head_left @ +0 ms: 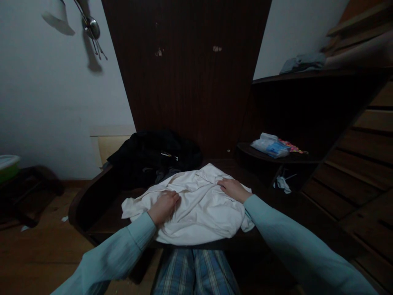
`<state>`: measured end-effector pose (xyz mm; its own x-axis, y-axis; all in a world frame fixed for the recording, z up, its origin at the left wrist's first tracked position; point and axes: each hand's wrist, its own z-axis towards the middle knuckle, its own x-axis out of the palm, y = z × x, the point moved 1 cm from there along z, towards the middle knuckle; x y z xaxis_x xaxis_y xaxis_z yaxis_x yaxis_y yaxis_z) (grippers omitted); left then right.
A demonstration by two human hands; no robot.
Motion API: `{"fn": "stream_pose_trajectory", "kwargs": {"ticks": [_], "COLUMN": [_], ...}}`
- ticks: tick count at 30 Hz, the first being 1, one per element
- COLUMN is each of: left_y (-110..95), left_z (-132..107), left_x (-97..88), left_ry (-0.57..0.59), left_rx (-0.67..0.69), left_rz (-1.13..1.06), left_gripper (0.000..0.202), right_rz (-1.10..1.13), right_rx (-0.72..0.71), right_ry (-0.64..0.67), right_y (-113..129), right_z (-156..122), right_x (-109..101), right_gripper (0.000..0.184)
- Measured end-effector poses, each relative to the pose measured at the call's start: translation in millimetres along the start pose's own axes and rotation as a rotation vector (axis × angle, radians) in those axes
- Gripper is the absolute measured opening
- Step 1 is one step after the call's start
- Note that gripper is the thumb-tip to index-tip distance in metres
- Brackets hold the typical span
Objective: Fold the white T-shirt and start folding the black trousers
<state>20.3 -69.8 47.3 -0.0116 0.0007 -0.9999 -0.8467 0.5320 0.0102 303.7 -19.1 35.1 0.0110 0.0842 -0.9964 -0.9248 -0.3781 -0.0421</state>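
Observation:
A crumpled white garment (196,209) lies spread on a dark wooden table (92,205) right in front of me. My left hand (164,205) rests on its left part with the fingers curled into the fabric, gripping a fold. My right hand (233,189) lies on the upper right part, fingers bent and pinching the cloth near a crease. Both arms wear light blue sleeves. Plaid trousers show below the table's edge.
A heap of dark clothes (153,157) sits behind the white garment. A low shelf on the right holds plastic-wrapped packets (272,146); folded cloth (303,62) lies on a higher shelf. A dark wardrobe door stands behind. A green basin (7,166) is at far left.

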Motion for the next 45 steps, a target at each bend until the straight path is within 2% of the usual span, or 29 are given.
{"fn": "stream_pose_trajectory", "kwargs": {"ticks": [3, 6, 10, 14, 17, 20, 24, 27, 30, 32, 34, 37, 39, 42, 45], "left_y": [16, 38, 57, 59, 59, 57, 52, 52, 59, 65, 70, 67, 62, 53, 52], "left_z": [0, -5, -8, -7, -5, 0, 4, 3, -2, -7, -13, -17, -15, -7, 0], "left_x": [12.5, 15.7, 11.8, 12.2, 13.4, 13.2, 15.0, 13.1, -5.1, -30.0, -62.7, -111.7, -135.7, -153.0, -154.5], "left_ry": [-0.070, -0.101, -0.171, -0.253, -0.257, -0.233, -0.230, -0.215, -0.190, -0.236, -0.412, -0.680, -0.768, -0.757, -0.814], "left_rx": [-0.055, -0.124, -0.196, -0.218, -0.213, -0.224, -0.232, -0.182, -0.128, -0.147, -0.225, -0.199, -0.151, -0.075, -0.087], "left_rz": [0.068, 0.115, 0.160, 0.210, 0.223, 0.228, 0.230, 0.186, 0.035, -0.088, -0.212, -0.456, -0.571, -0.612, -0.567], "left_gripper": [0.035, 0.047, 0.033, 0.028, 0.029, 0.028, 0.028, 0.027, 0.025, 0.023, 0.025, 0.031, 0.032, 0.031, 0.030], "right_rz": [0.000, -0.012, 0.013, 0.120, 0.263, 0.554, 1.040, 1.207, 1.232, 1.250, 1.280, 1.299, 1.290, 1.256, 1.164], "right_rx": [-0.012, 0.021, 0.030, 0.025, -0.003, -0.041, -0.084, -0.072, -0.035, 0.022, 0.079, 0.101, 0.082, 0.055, 0.055], "right_ry": [-0.048, -0.056, -0.042, -0.094, -0.194, -0.272, -0.235, -0.238, -0.348, -0.439, -0.515, -0.643, -0.730, -0.776, -0.799], "right_y": [0, -2, -3, -7, -14, -17, -8, 5, 7, 0, -9, -21, -27, -33, -39], "right_z": [-3, -5, -2, 2, 4, 1, -10, -18, -19, -17, -15, -15, -16, -20, -23], "right_x": [1, 1, 5, 5, -13, -44, -81, -90, -89, -89, -93, -109, -122, -138, -144], "right_gripper": [0.025, 0.023, 0.019, 0.016, 0.014, 0.007, 0.016, 0.021, 0.020, 0.020, 0.020, 0.022, 0.022, 0.020, 0.020]}}
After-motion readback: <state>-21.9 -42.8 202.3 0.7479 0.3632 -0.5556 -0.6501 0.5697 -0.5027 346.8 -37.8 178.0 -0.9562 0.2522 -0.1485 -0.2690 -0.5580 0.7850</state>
